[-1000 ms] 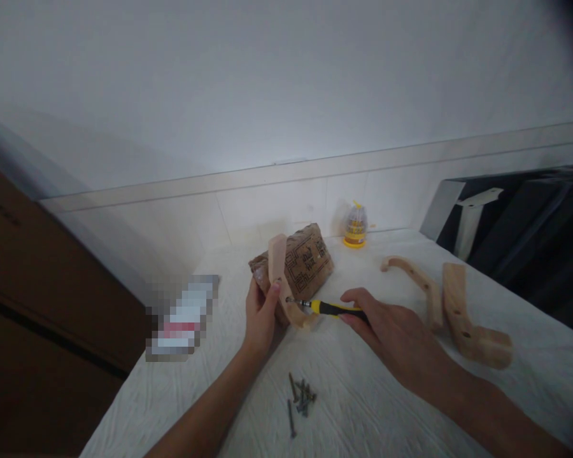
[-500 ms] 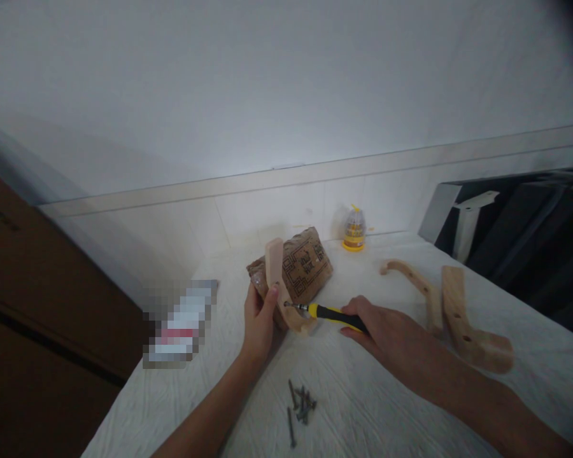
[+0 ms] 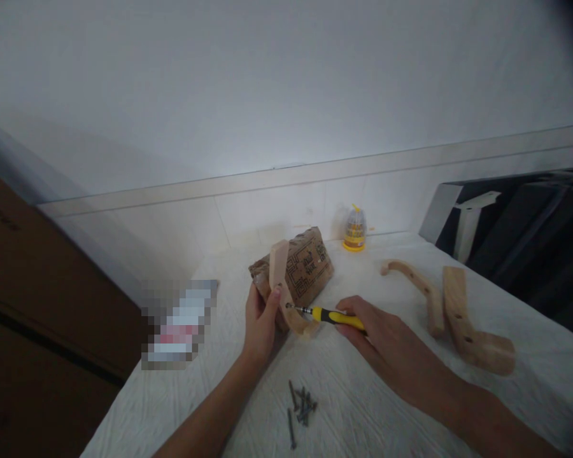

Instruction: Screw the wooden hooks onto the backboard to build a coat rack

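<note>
My left hand (image 3: 261,321) grips a curved wooden hook (image 3: 279,264) against a brown printed package (image 3: 310,267), its thumb pressing the wood near the upper hole. In my right hand (image 3: 370,321) is a yellow and black screwdriver (image 3: 332,315), held from the right and pointing left. Its tip meets the lower hole of the hook; whether a screw sits there is too small to tell. Several loose screws (image 3: 303,404) lie on the cloth below my hands.
Two more wooden pieces, a slim curved hook (image 3: 423,283) and a wider bent one (image 3: 463,324), rest at the right. A yellow-based clear container (image 3: 354,230) stands near the wall. A blurred-out item (image 3: 181,324) lies left on the white cloth (image 3: 363,407). Dark panels border the right.
The screwdriver has turned about its length, showing more yellow, and my right hand's grip has shifted slightly toward the hook. The hook and package moved a little to the right.
</note>
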`<state>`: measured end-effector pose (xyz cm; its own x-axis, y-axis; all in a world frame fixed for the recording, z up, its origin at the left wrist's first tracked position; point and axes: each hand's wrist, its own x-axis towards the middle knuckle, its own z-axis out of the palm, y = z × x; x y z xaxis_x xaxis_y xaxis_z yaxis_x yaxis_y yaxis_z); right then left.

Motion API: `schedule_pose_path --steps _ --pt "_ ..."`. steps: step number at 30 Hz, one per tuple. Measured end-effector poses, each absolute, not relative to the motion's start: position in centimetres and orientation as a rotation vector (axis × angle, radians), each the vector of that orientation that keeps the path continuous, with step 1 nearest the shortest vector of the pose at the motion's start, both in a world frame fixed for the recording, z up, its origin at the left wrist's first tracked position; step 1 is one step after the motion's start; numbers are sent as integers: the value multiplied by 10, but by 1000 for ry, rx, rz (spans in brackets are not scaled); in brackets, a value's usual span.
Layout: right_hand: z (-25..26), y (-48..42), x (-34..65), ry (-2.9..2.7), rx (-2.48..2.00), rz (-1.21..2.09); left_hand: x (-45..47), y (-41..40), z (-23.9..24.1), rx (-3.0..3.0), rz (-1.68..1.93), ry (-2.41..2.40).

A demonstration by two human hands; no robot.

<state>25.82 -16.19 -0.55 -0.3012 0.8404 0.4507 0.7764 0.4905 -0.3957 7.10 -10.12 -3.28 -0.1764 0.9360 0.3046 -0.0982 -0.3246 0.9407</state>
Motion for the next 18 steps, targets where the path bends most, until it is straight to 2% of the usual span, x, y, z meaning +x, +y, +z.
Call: schedule_pose_path --steps 12,18 --pt "-11 -157 264 -2164 -1399 -155 74 -105 -27 1322 1640 1051" --pt "-12 -158 263 -2182 -1432 -34 74 -104 -29 1346 1648 1048"
